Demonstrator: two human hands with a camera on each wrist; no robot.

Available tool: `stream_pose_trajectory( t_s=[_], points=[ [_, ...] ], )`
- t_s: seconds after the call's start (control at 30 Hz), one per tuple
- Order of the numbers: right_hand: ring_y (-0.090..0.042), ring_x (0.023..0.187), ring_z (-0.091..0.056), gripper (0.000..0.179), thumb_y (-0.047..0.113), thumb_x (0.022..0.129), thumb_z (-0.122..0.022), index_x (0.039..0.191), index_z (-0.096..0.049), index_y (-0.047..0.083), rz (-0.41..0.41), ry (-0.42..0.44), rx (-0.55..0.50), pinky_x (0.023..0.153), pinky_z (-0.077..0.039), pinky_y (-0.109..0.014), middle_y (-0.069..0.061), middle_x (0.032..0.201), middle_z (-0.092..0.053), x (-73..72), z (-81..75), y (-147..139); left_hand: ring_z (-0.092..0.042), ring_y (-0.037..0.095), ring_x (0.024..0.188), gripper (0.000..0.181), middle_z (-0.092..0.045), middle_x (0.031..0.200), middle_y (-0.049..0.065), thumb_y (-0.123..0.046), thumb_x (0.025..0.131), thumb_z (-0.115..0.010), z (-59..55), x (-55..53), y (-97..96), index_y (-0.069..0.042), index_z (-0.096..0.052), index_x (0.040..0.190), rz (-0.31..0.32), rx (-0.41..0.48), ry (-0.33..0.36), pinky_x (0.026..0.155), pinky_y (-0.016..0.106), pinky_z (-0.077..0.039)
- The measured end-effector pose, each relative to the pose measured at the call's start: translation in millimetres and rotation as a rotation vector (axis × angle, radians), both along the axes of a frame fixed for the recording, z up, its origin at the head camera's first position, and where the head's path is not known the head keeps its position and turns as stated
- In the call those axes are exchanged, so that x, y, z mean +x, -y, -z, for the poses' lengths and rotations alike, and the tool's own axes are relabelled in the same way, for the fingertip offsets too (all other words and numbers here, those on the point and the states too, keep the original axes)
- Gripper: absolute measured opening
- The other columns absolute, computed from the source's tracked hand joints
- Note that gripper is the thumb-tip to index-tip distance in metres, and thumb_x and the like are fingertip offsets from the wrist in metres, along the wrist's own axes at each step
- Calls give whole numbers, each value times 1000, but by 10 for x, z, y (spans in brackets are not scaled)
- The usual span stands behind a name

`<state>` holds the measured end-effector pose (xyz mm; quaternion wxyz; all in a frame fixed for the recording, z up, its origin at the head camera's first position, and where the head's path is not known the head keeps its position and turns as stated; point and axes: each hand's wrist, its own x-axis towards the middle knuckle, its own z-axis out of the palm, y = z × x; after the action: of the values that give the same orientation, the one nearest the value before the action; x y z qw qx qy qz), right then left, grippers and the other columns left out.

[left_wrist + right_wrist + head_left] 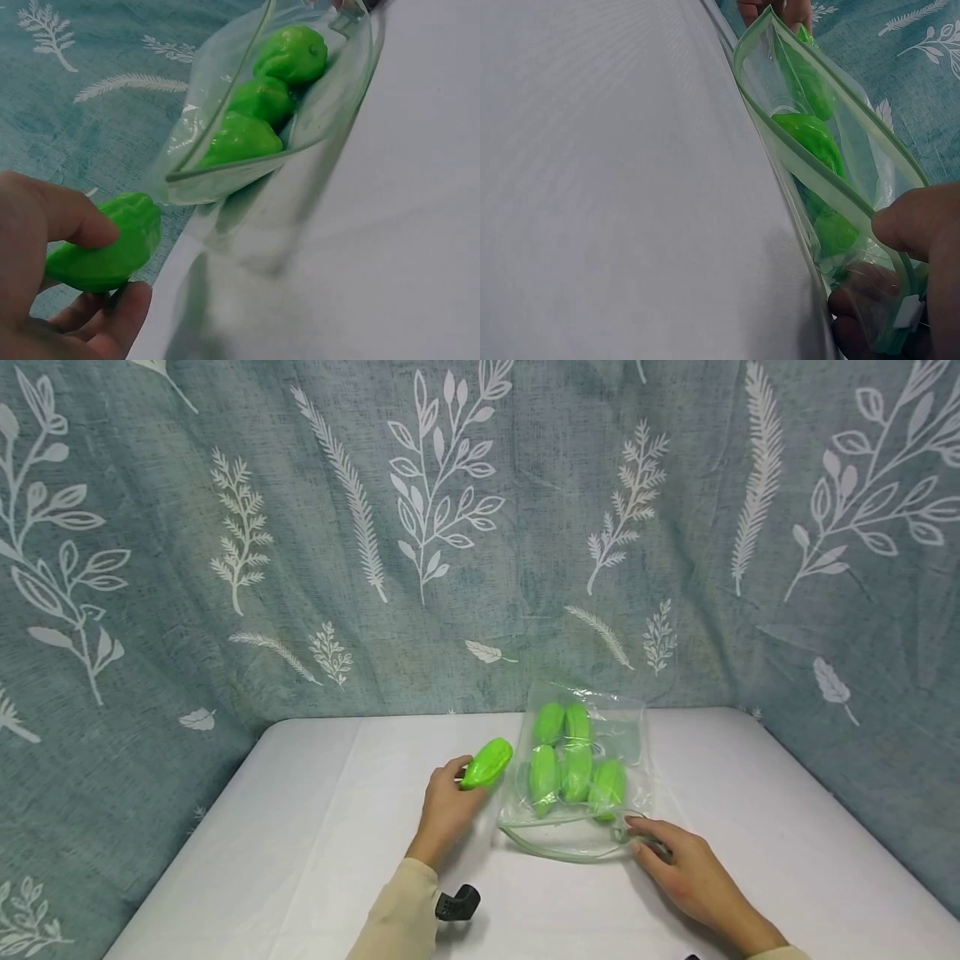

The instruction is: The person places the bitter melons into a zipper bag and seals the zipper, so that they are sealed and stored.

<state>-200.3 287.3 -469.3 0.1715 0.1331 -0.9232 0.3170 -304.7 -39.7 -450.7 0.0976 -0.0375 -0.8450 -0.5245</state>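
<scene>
My left hand (446, 814) holds a bright green chayote (489, 762), just left of a clear zip bag (636, 789). In the left wrist view the thumb lies over this chayote (112, 244) and the fingers are beneath it. The bag lies on the table with its mouth toward me, parted, its pale green rim bowed out. Several more chayotes (576, 768) rest inside. My right hand (693, 868) pinches the right corner of the mouth, next to a white slider (909, 312); the thumb is outside and fingers show through the plastic.
A white cloth covers the table (337, 835). Behind it and at both sides hangs a teal curtain (525, 568) with white leaf prints. The bag reaches close to the table's back edge. A black device (459, 903) sits at my left wrist.
</scene>
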Motion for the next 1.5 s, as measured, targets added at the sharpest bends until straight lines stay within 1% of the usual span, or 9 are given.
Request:
stream_pose_trajectory(
  t_s=[0.4,0.5,0.67,0.83,0.93,1.1,1.33,1.43,1.5],
  points=[
    [-26,121,-60,28,26,97,-68,122,-71,13,8,-7,10,97,-48,-28,2,127,-68,0,12,0,-62,25,112,56,-57,137,9,-11,85,-69,-59,168,14,-7,-56,139,7,111,52,88,40,-54],
    [-26,121,-60,30,26,97,-68,123,-71,13,11,-10,12,97,-48,-33,2,126,-68,-6,16,-4,-62,24,111,57,-59,136,9,-12,84,-69,-50,213,15,-7,-56,139,10,122,46,88,41,-53],
    [-26,121,-59,31,27,97,-67,124,-71,13,8,-8,14,98,-47,-30,2,126,-68,-18,20,-6,-61,25,112,56,-61,131,9,-12,84,-69,-31,269,36,-6,-57,138,26,130,47,89,42,-52],
    [-27,122,-59,31,28,98,-66,124,-70,12,6,-2,15,97,-48,-48,1,127,-67,-16,17,-4,-60,24,110,56,-61,130,8,-12,85,-70,-61,308,49,-7,-57,138,51,135,49,86,39,-53],
    [-28,122,-59,31,28,98,-66,124,-70,12,5,2,14,97,-46,-53,1,128,-67,-13,15,-2,-61,24,110,55,-61,131,9,-12,85,-70,-89,335,57,-6,-56,138,61,131,43,85,39,-53],
    [-28,122,-59,30,28,98,-66,124,-71,13,8,0,15,97,-48,-44,1,127,-67,-4,10,-13,-61,25,112,54,-61,131,10,-14,88,-70,-103,401,58,-5,-55,139,82,136,42,87,40,-53],
    [-27,122,-59,31,28,98,-67,125,-70,13,3,-1,7,97,-45,-23,1,127,-67,-2,8,-29,-61,26,112,53,-59,133,11,-15,91,-69,-93,491,59,-7,-53,141,130,186,26,89,39,-53],
    [-26,121,-60,31,27,98,-67,125,-70,13,-6,-2,9,97,-46,-23,2,127,-67,-9,13,-24,-63,24,108,53,-60,132,13,-14,92,-68,-85,525,69,-10,-53,143,147,206,8,87,37,-54],
    [-26,121,-60,31,27,98,-67,125,-70,13,-9,-4,12,96,-48,-31,2,126,-68,-12,10,-20,-64,22,106,53,-60,130,13,-13,92,-67,-82,546,67,-12,-53,144,156,210,1,86,35,-53]
  ],
)
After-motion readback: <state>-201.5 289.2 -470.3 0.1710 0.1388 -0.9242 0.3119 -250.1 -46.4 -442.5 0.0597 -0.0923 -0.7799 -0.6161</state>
